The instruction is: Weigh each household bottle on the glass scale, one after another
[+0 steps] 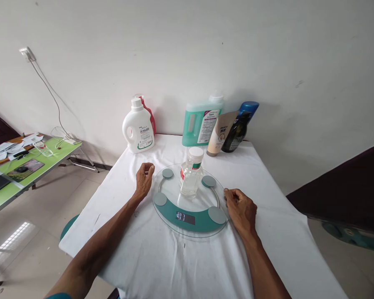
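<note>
A round glass scale (187, 222) with a teal band and a lit display lies on the white-clothed table (162, 265). A small clear bottle (191, 172) with a white cap stands upright at its centre. My left hand (144, 179) rests on the cloth just left of the scale, fingers curled, holding nothing. My right hand (240, 209) lies at the scale's right rim, fingers curled loosely, touching or nearly touching the glass edge.
Against the wall stand a white detergent jug (138, 128) with a red bottle behind it, a green jug (201, 121), a beige tube (220, 133) and a dark bottle (237, 132). A green side table (6, 189) with papers sits at left.
</note>
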`<move>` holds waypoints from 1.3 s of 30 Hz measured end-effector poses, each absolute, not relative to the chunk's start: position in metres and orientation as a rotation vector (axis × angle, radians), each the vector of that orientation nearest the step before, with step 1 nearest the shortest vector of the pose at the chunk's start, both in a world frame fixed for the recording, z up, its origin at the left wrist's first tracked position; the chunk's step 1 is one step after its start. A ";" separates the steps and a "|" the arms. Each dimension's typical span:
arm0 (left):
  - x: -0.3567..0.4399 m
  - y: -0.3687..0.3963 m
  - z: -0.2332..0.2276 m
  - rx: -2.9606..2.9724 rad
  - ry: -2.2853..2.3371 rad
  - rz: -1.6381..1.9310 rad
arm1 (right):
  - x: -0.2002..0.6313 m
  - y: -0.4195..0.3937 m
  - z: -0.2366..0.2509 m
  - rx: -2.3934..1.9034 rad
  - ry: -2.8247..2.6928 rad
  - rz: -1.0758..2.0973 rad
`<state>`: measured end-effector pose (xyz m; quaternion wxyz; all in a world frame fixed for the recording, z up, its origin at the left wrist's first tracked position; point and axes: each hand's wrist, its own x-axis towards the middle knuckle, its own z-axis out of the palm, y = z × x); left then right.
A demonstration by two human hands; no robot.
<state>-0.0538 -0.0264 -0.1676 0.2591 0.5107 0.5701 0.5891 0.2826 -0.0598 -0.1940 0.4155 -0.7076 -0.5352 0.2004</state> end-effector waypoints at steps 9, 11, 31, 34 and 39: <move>-0.023 -0.061 -0.100 1.534 1.237 1.502 | 0.284 -0.060 -0.198 -1.765 -1.335 0.505; -0.015 -0.065 -0.096 1.576 1.153 1.455 | 0.284 -0.059 -0.199 -1.753 -1.340 0.508; 0.026 -0.036 -0.115 1.707 1.163 1.086 | 0.277 -0.056 -0.196 -1.728 -1.304 0.469; 0.031 -0.031 -0.116 1.740 1.244 1.077 | 0.276 -0.055 -0.196 -1.735 -1.301 0.481; 0.038 -0.029 -0.117 1.734 1.331 1.127 | 0.278 -0.055 -0.196 -1.726 -1.291 0.491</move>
